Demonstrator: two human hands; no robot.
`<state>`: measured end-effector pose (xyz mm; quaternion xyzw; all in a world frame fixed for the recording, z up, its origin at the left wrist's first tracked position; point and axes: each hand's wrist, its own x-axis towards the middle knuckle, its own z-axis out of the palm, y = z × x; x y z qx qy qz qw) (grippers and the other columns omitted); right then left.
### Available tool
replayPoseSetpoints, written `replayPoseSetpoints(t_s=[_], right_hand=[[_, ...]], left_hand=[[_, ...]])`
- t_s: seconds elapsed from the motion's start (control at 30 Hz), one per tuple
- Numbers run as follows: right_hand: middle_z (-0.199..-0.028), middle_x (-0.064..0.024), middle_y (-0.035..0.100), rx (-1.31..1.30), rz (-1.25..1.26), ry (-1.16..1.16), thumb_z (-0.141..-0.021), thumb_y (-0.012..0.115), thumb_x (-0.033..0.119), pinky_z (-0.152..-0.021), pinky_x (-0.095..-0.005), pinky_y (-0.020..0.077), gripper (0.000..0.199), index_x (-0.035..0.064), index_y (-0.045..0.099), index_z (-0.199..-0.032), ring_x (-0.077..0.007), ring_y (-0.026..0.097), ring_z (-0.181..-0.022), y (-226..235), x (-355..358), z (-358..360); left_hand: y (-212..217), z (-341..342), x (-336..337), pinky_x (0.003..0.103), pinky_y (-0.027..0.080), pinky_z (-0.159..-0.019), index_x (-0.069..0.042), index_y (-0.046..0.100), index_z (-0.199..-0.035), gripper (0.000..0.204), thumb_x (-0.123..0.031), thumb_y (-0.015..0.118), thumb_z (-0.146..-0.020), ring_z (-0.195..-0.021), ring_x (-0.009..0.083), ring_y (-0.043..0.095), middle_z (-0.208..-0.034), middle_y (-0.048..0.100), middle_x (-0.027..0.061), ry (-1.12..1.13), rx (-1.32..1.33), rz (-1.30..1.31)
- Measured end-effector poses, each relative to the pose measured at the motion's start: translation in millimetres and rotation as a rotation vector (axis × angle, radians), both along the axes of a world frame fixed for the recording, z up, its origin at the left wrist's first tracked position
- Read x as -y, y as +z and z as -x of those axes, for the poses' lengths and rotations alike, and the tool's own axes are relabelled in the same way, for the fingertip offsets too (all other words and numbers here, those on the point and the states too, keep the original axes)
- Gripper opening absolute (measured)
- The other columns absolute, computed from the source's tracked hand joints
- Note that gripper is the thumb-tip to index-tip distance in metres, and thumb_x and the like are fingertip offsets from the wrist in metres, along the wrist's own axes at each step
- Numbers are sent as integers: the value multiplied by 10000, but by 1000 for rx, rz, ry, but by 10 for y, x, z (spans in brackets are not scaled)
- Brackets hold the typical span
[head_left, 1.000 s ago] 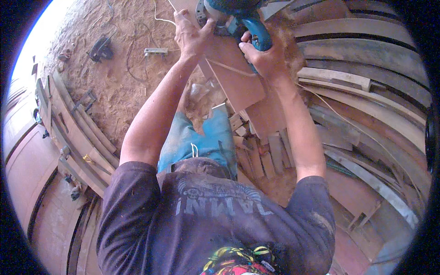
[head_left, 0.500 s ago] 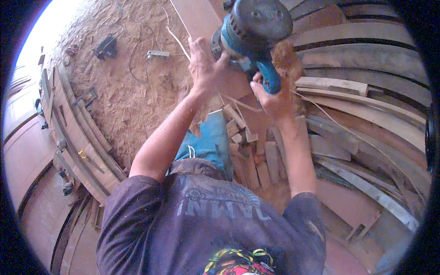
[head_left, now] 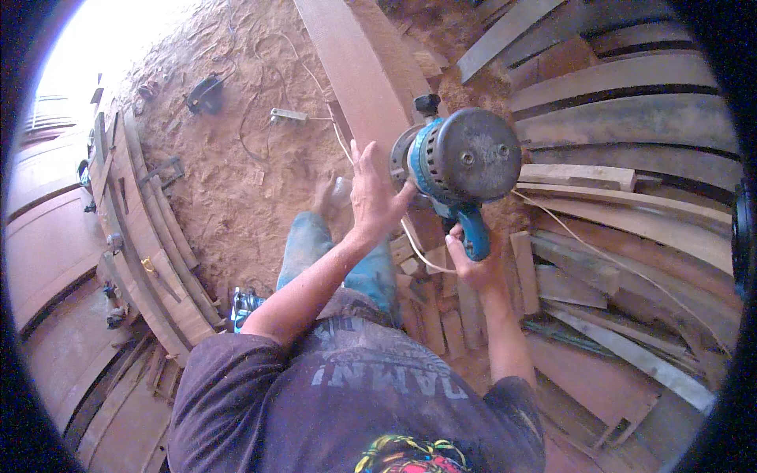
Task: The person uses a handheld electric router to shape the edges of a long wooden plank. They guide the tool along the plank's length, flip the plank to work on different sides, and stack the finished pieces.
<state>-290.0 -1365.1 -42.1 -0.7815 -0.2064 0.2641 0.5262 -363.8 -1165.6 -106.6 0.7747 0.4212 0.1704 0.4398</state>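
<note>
My right hand [head_left: 478, 260] is wrapped round the blue rear handle of a router [head_left: 473, 155], a heavy power tool with a dark round motor cap and a black knob on its far side. The router stands over the near part of a long reddish-brown board [head_left: 351, 59] that runs away from me. My left hand [head_left: 372, 188] lies flat along the board's left side, fingers stretched forward and thumb pointing at the router's base. The base's underside and the cutter are hidden.
A white cord [head_left: 422, 254] loops under my arms. Stacked planks [head_left: 623, 106] fill the right side, and short offcuts [head_left: 441, 307] lie by my legs. Curved timber pieces [head_left: 150, 236] rest at left. A power strip [head_left: 289, 115] and a dark tool [head_left: 206, 93] sit on the shavings-covered ground.
The router and both hands have come nearer to my body. More of the board shows beyond the router. The view has shifted, and more of my left leg is visible.
</note>
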Motion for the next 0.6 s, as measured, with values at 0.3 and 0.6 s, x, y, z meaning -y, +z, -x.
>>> replayPoseSetpoints(t_s=[0.3, 0.6], right_hand=[[-898, -13, 728, 63, 2, -42, -894, 789, 58, -687, -311, 536, 207, 52, 729, -1092, -122, 657, -747, 82, 163, 200], [-748, -7, 648, -184, 30, -242, -899, 738, -19, -545, -279, 467, 237, 31, 707, -1129, -83, 575, -590, 342, 537, 549]], left_hand=[[-109, 311, 63, 512, 361, -1241, -34, 179, -1669, 1090, -408, 839, -886, -1549, 486, 343, -1704, 187, 366, -150, 30, -52], [0, 774, -391, 512, 313, -1270, 1, 106, -1682, 1154, -420, 843, -900, -1559, 484, 331, -1676, 261, 371, -366, -8, 96]])
